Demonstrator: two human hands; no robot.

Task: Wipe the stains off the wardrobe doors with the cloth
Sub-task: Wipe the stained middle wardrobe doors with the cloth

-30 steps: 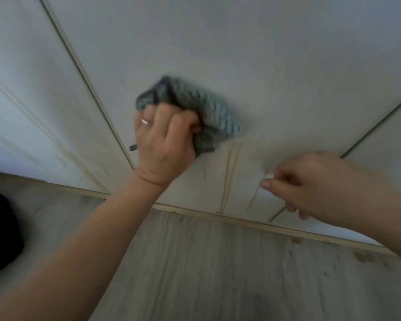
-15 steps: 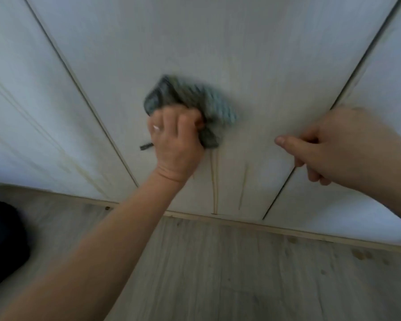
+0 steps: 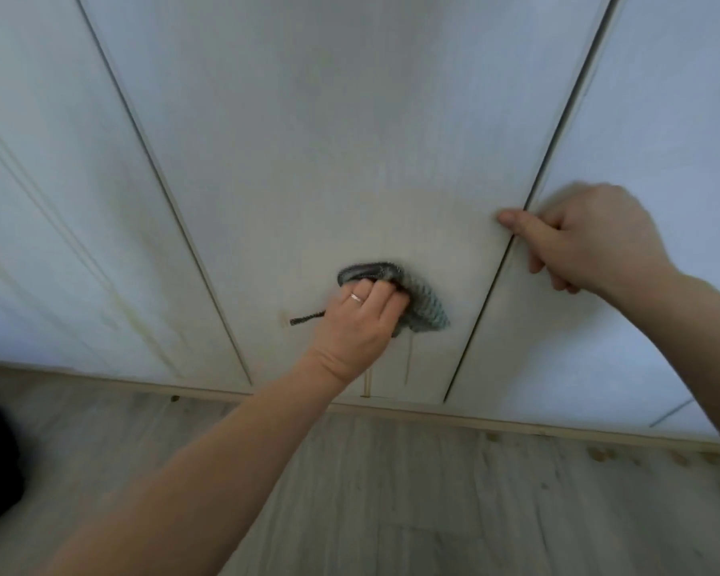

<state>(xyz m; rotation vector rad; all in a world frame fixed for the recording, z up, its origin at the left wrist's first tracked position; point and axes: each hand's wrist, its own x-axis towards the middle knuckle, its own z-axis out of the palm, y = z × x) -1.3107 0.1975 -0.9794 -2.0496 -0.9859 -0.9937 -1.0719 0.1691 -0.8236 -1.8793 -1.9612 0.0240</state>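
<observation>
The cloth (image 3: 422, 309) is a grey-green knitted rag, bunched up and pressed against the middle wardrobe door (image 3: 350, 139), low on the panel and nearer its right edge. A dark cord end (image 3: 306, 318) trails from it to the left. The left grip (image 3: 360, 322) is curled over it. The doors are pale, whitish panels parted by narrow dark gaps. Thin yellowish drip stains (image 3: 408, 363) run from just below the cloth towards the door's bottom edge. Fainter streaks mark the left door (image 3: 59, 201).

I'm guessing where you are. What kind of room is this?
Likely a room at home, maybe a bedroom: tall pale wardrobe doors, wood-look floor, left hand holding a cloth.
</observation>
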